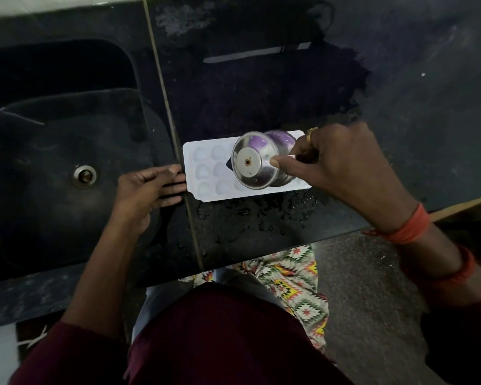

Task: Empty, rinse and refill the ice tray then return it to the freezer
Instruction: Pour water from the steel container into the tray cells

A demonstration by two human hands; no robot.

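Observation:
A white ice tray (206,173) with round cells lies flat on the black counter (261,93), just right of the sink. My right hand (336,165) grips a small steel pot (256,162) and holds it tipped on its side over the tray's middle, its base facing me. My left hand (147,190) rests on the counter at the tray's left end, with straight fingertips touching its edge. The pot hides the tray's right cells.
A dark sink (53,151) with a metal drain (84,176) lies to the left. Water drops (247,215) spread over the counter in front of the tray. A long knife (256,52) lies at the back. The counter's front edge (289,245) runs just below the tray.

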